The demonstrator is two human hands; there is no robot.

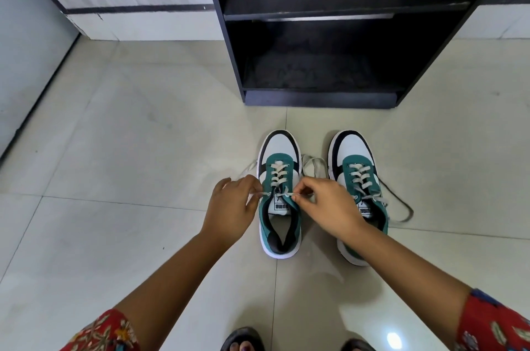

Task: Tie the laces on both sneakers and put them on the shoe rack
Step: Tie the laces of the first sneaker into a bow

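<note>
Two green, white and black sneakers stand side by side on the floor, toes toward the rack. My left hand (233,204) and my right hand (327,206) each pinch one white lace end of the left sneaker (279,150), pulled taut sideways across its tongue. The lace ends trail loose on the floor beyond both hands. The right sneaker (354,155) is partly hidden by my right wrist; its laces lie untied, sprawling to the right (401,207). The dark shoe rack (318,98) stands just beyond the sneakers with two open shelves.
Glossy beige floor tiles (129,150) spread to the left and right. A white wall with a dark stripe (137,9) runs behind the rack. My feet in dark sandals (243,339) show at the bottom edge.
</note>
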